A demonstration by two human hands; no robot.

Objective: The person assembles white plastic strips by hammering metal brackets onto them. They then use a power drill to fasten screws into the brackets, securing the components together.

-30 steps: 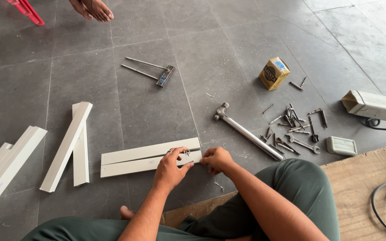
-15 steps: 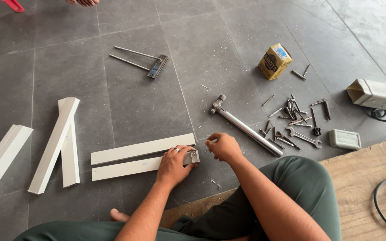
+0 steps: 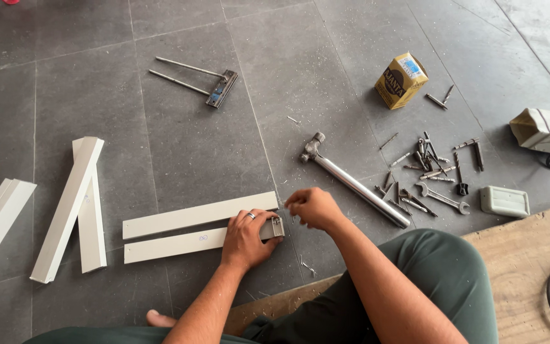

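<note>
Fingers of left hand (image 3: 247, 239) clamp the pale bar (image 3: 179, 245) (right hand (image 3: 313, 208) pinching beside).

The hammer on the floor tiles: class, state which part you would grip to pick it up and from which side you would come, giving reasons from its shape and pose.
Probably grip the hammer on the lower half of its smooth metal handle, coming from above at the near end beside the right hand. The shaft lies flat and bare there, pointing toward the person, while the head lies at the far end.
</note>
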